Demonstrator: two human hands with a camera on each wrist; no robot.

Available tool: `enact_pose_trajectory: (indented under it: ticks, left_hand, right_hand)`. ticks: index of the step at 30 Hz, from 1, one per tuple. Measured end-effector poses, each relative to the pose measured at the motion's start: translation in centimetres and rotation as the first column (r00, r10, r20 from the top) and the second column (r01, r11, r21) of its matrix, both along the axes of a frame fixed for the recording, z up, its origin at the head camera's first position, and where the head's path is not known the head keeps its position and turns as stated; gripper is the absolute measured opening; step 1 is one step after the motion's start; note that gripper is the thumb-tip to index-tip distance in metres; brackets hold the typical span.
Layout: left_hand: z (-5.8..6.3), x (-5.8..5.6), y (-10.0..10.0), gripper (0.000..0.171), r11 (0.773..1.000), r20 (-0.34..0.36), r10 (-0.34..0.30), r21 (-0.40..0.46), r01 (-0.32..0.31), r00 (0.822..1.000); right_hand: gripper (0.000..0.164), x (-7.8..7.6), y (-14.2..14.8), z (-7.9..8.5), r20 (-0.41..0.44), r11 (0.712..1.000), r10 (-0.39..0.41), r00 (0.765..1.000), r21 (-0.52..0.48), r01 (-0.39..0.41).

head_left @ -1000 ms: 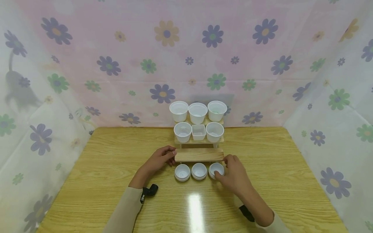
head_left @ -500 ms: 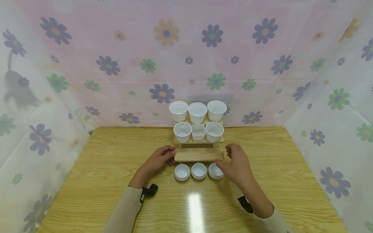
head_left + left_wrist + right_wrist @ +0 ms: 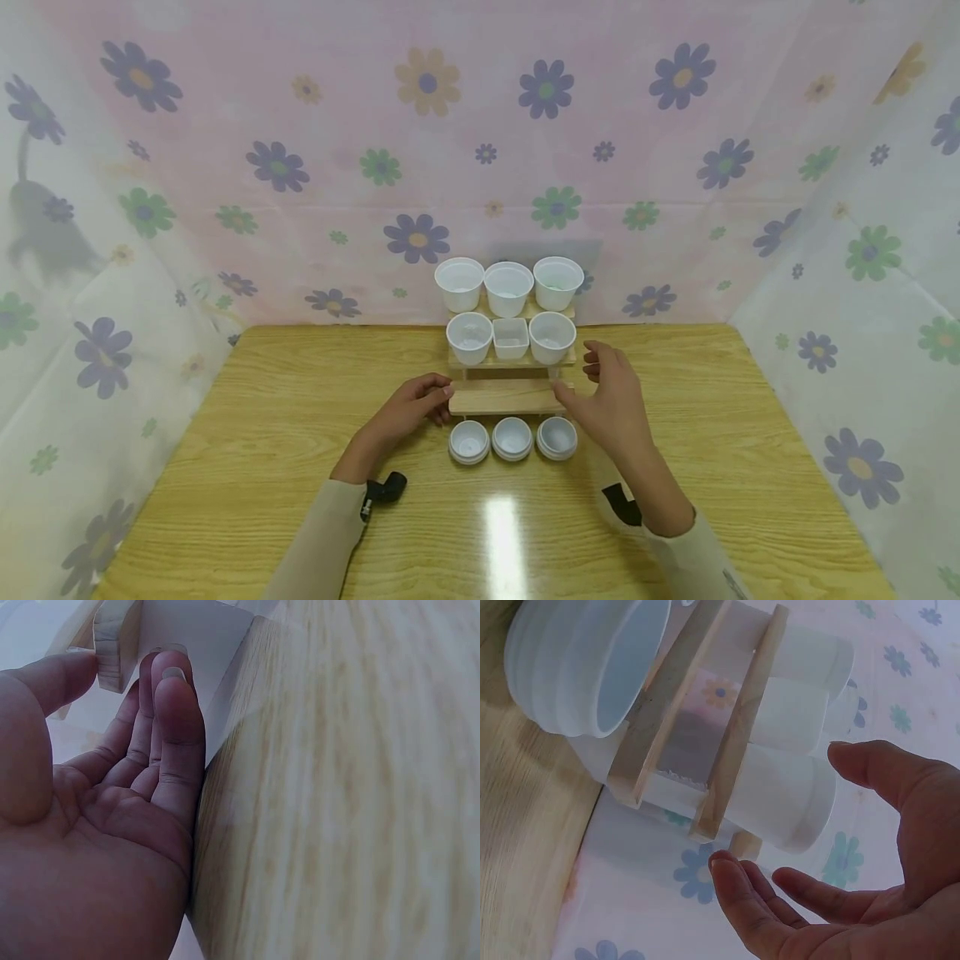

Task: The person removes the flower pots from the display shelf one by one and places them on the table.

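Observation:
A tiered stand with wooden shelves holds white cups. At the left end of its lowest wooden shelf (image 3: 502,398) is my left hand (image 3: 405,412). The left wrist view shows the thumb (image 3: 71,677) against the shelf's end (image 3: 114,645), the other fingers extended beside it near the tabletop. My right hand (image 3: 615,408) hovers at the stand's right side, thumb and fingers spread with nothing between them. It is nearest the round white cup (image 3: 552,343) at the right of the middle shelf, the same cup (image 3: 780,799) lying ahead of the fingers in the right wrist view.
On the middle shelf are also a square cup (image 3: 511,343) and a round cup (image 3: 470,342). Three larger white cups, including the left one (image 3: 460,287), fill the top shelf. Three small white jars, one in the middle (image 3: 512,442), stand before the stand. Flowered cloth (image 3: 337,183) surrounds the table (image 3: 300,367).
My right hand has left the right-hand small jar and lowest shelf, moving up and back toward the middle shelf. The left hand stays at the lowest shelf's left end.

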State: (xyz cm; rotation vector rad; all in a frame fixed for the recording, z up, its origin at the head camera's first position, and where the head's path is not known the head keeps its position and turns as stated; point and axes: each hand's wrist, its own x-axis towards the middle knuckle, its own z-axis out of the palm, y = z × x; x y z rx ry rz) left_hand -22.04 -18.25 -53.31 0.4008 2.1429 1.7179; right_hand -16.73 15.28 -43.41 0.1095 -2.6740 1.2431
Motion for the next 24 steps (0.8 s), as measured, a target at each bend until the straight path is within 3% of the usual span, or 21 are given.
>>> enact_pose_trajectory:
  ticks: [10,24]
  left_hand:
    - [-0.3,-0.1,0.0,0.037,1.000,-0.008,0.001,0.006,-0.001,1.000]
    - [0.0,0.0,-0.1,0.038,1.000,0.001,0.001,0.001,-0.001,1.000]
  right_hand:
    - [0.078,-1.5,-0.5,0.7,-0.053,0.996,-0.018,0.998,-0.089,0.014]
    - [0.081,-3.4,-1.0,0.7,-0.054,0.983,-0.009,0.999,-0.181,-0.001]
